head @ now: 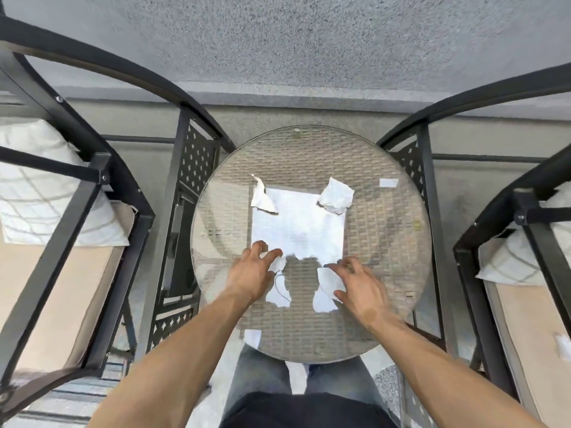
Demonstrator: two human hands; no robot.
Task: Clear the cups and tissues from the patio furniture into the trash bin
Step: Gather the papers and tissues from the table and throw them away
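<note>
- Left hand (251,274) lay spread, fingers on the big tissue (298,225).
- Right hand (360,284) lay flat, pressing a torn scrap (329,279) on the desk (398,242).

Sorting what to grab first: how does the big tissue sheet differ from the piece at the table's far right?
The big tissue sheet lies mid-table, large and ragged along its near edge; the far-right piece is tiny, neat, rectangular. Both hands reach the sheet; nothing touches the piece. Both are white and flat.
</note>
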